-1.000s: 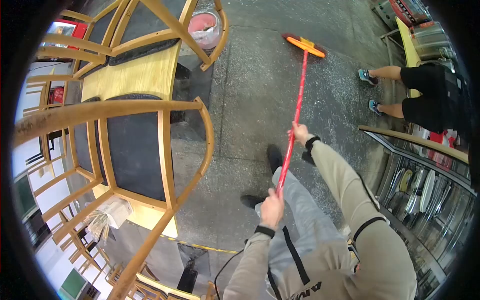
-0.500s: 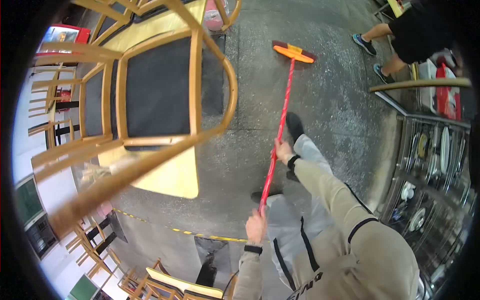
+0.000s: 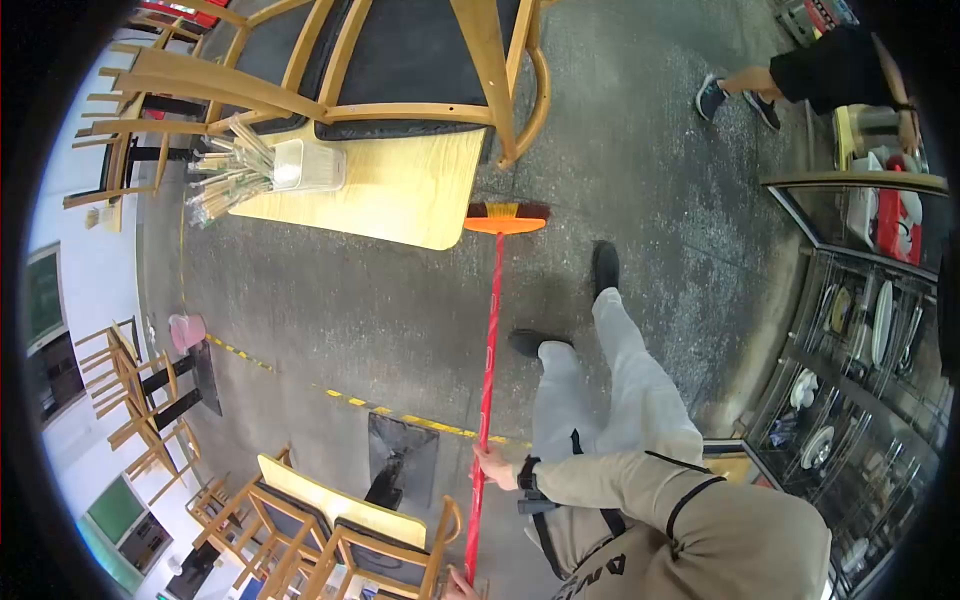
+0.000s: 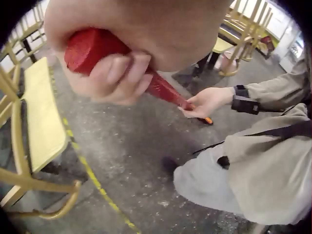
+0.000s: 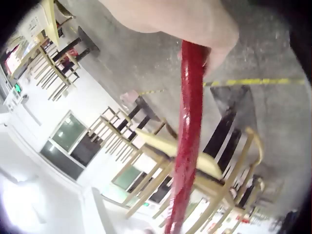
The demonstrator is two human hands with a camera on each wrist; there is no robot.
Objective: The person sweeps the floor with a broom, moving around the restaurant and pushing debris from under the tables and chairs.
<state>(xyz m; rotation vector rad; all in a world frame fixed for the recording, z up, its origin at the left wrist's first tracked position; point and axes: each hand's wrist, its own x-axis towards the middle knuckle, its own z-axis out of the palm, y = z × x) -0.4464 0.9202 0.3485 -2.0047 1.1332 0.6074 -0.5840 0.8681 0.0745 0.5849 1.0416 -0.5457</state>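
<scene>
Both hands hold a broom with a long red handle (image 3: 490,350). My left hand (image 3: 460,588) sits at the bottom edge of the head view; in the left wrist view its fingers (image 4: 114,68) curl round the handle's top end. Farther down, my right hand (image 3: 497,468) grips the shaft, its thumb side overlapping the red handle (image 5: 190,97) in the right wrist view. The orange broom head (image 3: 506,226), with dark and yellow bristles, is on the grey floor close beside the corner of a light wooden table.
Upturned chairs (image 3: 410,60) rest on the wooden table (image 3: 400,205), with a box of wrapped chopsticks (image 3: 300,165). Another table with chairs (image 3: 345,500) stands near the bottom. At right are a rack of dishes (image 3: 850,370) and a person (image 3: 830,75). Yellow-black tape (image 3: 400,412) crosses the floor.
The broom head has come back toward my body and left, to beside the table corner. Both hands have drawn down and left with the handle, while the head view has shifted.
</scene>
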